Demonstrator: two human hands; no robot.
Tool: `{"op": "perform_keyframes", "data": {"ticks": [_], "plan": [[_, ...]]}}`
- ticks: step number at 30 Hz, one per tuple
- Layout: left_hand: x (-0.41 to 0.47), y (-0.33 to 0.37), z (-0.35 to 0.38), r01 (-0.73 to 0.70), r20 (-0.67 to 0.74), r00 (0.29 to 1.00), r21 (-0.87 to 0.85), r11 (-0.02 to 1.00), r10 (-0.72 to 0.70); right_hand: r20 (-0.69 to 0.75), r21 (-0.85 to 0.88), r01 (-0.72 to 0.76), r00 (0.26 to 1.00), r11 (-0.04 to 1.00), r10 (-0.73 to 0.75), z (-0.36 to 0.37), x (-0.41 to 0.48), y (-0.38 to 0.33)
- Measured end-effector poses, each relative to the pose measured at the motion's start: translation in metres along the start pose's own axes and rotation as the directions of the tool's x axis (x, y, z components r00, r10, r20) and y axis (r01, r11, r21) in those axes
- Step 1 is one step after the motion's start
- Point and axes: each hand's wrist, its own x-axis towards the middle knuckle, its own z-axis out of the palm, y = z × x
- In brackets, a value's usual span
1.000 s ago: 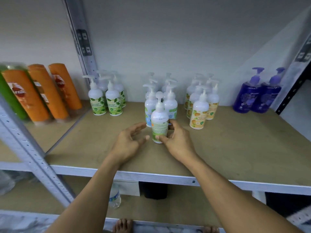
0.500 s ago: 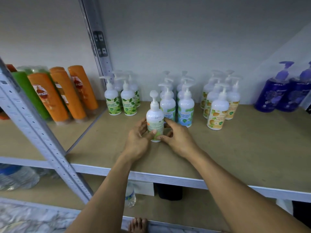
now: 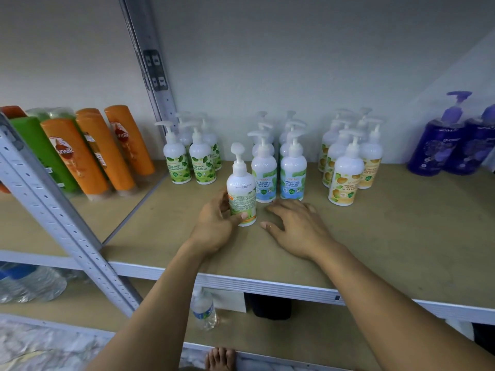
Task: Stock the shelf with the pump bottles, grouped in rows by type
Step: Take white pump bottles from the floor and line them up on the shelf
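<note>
The left hand [image 3: 217, 223] holds the bottle [image 3: 241, 192] upright on the shelf [image 3: 388, 236], back label outward (its type is hard to read), probably to turn it. At its 1 o'clock stand mint bottles [image 3: 278, 172], at 11 green ones [image 3: 190, 163]. The right hand [image 3: 297, 226] lies wide, empty, at 4 o'clock.

The only view rides on my head, wide-angle, facing forward and down onto the shelf [image 3: 388, 250]. It sits near, with my left hand [image 3: 217, 226] and right hand [image 3: 300, 228] mid-frame.

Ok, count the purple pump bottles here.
2. One purple bottle stands far right on the shelf; the second beside it, at the frame edge. Others may lie beyond.
</note>
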Motion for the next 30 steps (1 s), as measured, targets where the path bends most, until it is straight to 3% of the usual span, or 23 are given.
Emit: {"op": "perform_keyframes", "data": {"ticks": [7,14,25,30], "plan": [[0.009,-0.016,-0.046,0.035,-0.203,0.979,0.128,0.991,-0.008,-0.030,-0.012,0.017,0.999,1.000,-0.017,0.006,0.001,0.000],[0.020,-0.032,-0.097,0.126,-0.417,0.908,0.197,0.972,-0.033,-0.062,-0.046,0.021,0.998,0.999,-0.023,0.008,0.001,-0.002],[0.039,-0.046,-0.113,0.208,-0.490,0.870,0.282,0.936,-0.046,-0.040,-0.056,0.002,0.999,0.998,-0.004,0.006,0.001,-0.004],[0.047,-0.047,-0.119,0.191,-0.498,0.863,0.175,0.966,-0.081,-0.048,-0.047,-0.008,0.999,0.999,0.005,0.006,0.002,-0.005]]}}
